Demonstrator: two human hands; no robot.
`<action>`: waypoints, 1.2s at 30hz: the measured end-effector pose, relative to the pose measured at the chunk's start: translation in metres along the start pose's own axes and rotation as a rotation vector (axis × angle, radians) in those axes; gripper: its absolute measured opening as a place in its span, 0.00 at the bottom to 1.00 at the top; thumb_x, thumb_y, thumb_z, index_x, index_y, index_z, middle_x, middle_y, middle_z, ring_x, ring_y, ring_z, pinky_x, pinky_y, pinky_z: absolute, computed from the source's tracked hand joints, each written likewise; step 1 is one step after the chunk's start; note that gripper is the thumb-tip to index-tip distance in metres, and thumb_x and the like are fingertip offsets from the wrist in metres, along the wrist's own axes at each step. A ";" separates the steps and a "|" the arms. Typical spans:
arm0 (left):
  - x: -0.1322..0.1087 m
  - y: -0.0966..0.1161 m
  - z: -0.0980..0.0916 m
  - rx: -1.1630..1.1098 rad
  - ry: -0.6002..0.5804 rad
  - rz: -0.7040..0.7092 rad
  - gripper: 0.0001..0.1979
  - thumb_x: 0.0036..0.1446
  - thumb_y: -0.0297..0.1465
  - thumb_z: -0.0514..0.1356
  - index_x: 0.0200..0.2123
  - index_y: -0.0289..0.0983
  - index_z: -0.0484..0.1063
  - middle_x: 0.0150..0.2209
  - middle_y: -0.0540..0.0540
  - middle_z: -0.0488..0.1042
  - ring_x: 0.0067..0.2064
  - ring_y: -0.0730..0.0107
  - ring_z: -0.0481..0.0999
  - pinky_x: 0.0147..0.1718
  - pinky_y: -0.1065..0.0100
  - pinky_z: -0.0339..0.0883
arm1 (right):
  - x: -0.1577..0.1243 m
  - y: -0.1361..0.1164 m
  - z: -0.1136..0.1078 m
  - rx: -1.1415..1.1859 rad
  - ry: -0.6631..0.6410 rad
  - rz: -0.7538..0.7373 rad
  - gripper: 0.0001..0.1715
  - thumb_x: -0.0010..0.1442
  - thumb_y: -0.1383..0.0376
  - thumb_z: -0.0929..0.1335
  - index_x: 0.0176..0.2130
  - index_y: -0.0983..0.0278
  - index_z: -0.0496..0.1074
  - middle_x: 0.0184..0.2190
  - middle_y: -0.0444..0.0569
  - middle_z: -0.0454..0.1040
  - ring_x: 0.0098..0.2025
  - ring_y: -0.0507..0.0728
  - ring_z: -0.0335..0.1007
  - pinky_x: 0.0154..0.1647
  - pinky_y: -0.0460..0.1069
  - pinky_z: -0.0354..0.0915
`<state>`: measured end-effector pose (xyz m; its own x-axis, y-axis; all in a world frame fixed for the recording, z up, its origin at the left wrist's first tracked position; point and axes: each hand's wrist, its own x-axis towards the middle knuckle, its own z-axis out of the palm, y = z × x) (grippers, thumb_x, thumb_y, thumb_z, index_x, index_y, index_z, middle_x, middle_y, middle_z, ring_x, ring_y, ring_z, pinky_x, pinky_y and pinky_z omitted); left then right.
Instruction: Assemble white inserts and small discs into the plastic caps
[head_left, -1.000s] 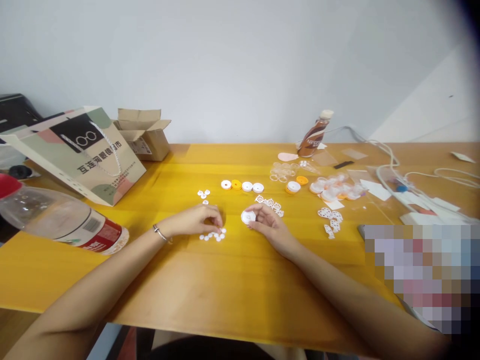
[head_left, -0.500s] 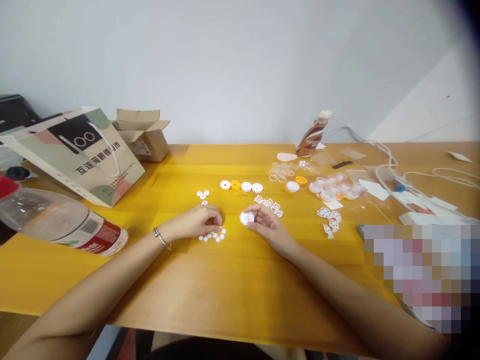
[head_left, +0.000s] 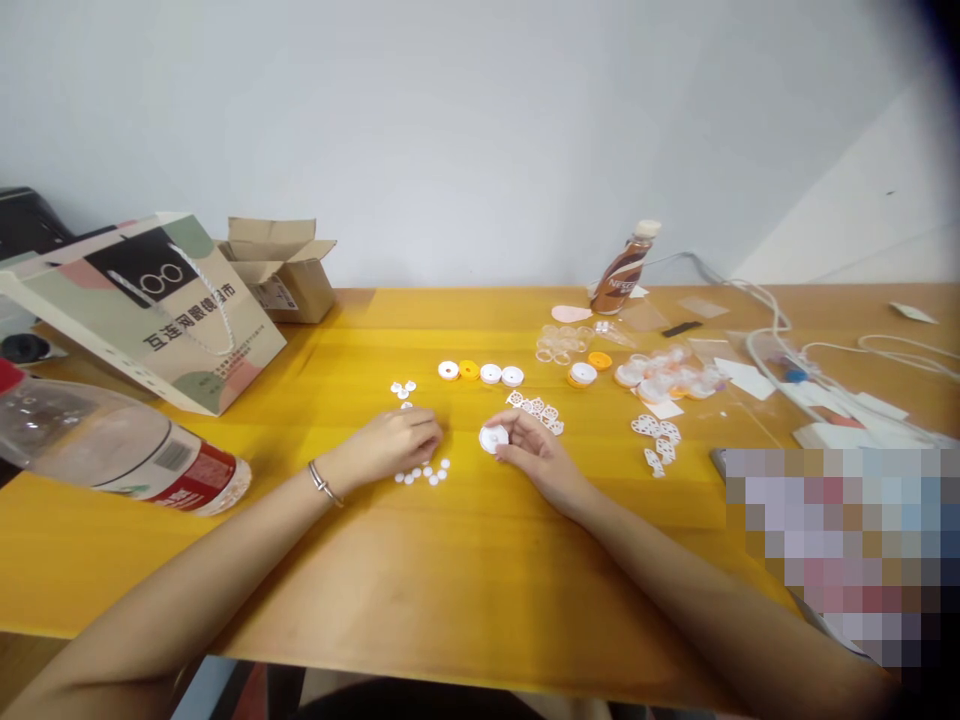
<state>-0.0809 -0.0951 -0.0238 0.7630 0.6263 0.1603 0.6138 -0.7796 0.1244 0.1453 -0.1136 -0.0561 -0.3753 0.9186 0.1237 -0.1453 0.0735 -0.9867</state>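
My right hand pinches a round white plastic disc by its edge, just above the table. To its left, my left hand is closed with the fingertips together and pointing down; whether a small part is between them is hidden. Just below that hand lie several small white discs, and beyond it are a few more small white pieces. White openwork pieces lie behind my right hand. Farther back, white and yellow round parts stand in a row.
At left are a big plastic bottle, a paper bag and an open carton. On the right are clear rings, heaped orange-white parts, more openwork pieces, a coffee bottle, cables and a pixelated device.
My left fingertips have drawn up and slightly back from the small discs, curling more. My right hand still holds the white disc in nearly the same place. The whole view has shifted slightly.
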 end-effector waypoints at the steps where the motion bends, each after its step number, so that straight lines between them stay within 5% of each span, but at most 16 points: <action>1: 0.000 0.001 0.001 0.007 0.038 0.010 0.10 0.56 0.29 0.49 0.34 0.36 0.69 0.29 0.46 0.68 0.30 0.73 0.67 0.29 0.72 0.59 | 0.000 0.000 0.000 -0.001 0.000 0.002 0.12 0.48 0.68 0.66 0.36 0.61 0.65 0.28 0.43 0.64 0.30 0.50 0.60 0.31 0.46 0.58; 9: 0.007 0.015 0.006 -0.540 0.308 -0.172 0.09 0.54 0.32 0.54 0.36 0.36 0.71 0.35 0.46 0.74 0.35 0.74 0.72 0.37 0.71 0.66 | 0.000 0.000 0.001 0.005 -0.001 0.008 0.12 0.49 0.69 0.66 0.37 0.60 0.65 0.29 0.42 0.65 0.30 0.49 0.60 0.31 0.45 0.57; 18: 0.034 0.024 0.000 -0.779 0.281 -0.251 0.11 0.52 0.32 0.56 0.39 0.35 0.69 0.33 0.47 0.74 0.34 0.73 0.73 0.36 0.70 0.67 | 0.001 0.002 0.000 0.032 0.006 0.027 0.15 0.49 0.65 0.67 0.39 0.60 0.64 0.32 0.44 0.67 0.32 0.50 0.62 0.32 0.46 0.60; 23: 0.041 0.032 -0.003 -0.768 0.228 -0.246 0.07 0.53 0.31 0.55 0.32 0.36 0.72 0.33 0.48 0.74 0.35 0.72 0.72 0.38 0.69 0.66 | 0.002 0.005 0.000 0.037 0.030 0.031 0.18 0.48 0.65 0.68 0.40 0.60 0.62 0.28 0.42 0.66 0.30 0.49 0.63 0.33 0.47 0.61; 29: 0.042 0.030 0.007 -0.735 0.329 -0.213 0.04 0.51 0.27 0.57 0.29 0.37 0.73 0.36 0.47 0.71 0.39 0.70 0.70 0.44 0.64 0.61 | 0.002 0.004 0.002 0.000 0.057 0.018 0.19 0.47 0.64 0.69 0.39 0.60 0.60 0.26 0.41 0.64 0.29 0.49 0.63 0.34 0.48 0.62; 36: 0.042 0.029 0.013 -0.730 0.303 -0.280 0.05 0.51 0.30 0.57 0.29 0.37 0.72 0.37 0.47 0.69 0.40 0.69 0.70 0.43 0.63 0.63 | 0.003 0.007 0.002 -0.013 0.031 -0.009 0.18 0.48 0.65 0.68 0.39 0.60 0.60 0.25 0.40 0.63 0.28 0.48 0.62 0.32 0.47 0.61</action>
<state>-0.0280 -0.0916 -0.0261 0.4504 0.8505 0.2717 0.4074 -0.4665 0.7851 0.1411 -0.1109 -0.0619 -0.3452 0.9296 0.1289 -0.1363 0.0862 -0.9869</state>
